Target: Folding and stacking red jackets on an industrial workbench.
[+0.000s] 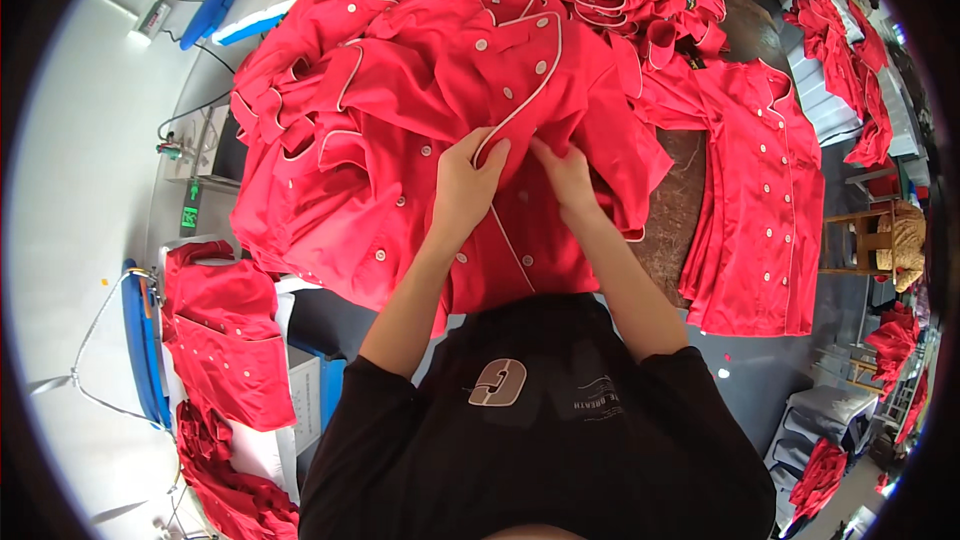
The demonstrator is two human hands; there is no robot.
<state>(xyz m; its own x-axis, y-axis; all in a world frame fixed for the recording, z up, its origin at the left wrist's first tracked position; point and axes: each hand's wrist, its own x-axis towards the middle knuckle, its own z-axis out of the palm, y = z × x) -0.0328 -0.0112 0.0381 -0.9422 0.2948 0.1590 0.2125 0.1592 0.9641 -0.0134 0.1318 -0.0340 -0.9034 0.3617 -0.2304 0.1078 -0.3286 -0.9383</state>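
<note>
A heap of red jackets (350, 200) with white piping and pale buttons covers the worktable in front of me. My left hand (468, 175) grips the piped front edge of the top jacket (530, 70), thumb and fingers on the fabric, at the middle of the heap. Just to its right, my right hand (562, 175) is closed on the same jacket, its fingertips partly hidden in a fold. On the right side of the table, folded red jackets (750, 230) lie in a neat stack with their buttoned fronts up.
The brown tabletop (655, 240) shows between heap and stack. More red garments hang at my lower left (225, 340) by a blue padded board (145, 360) at the white wall. Further right are red garments (830, 60), a wooden chair (870, 240) and a pale bin (820, 410).
</note>
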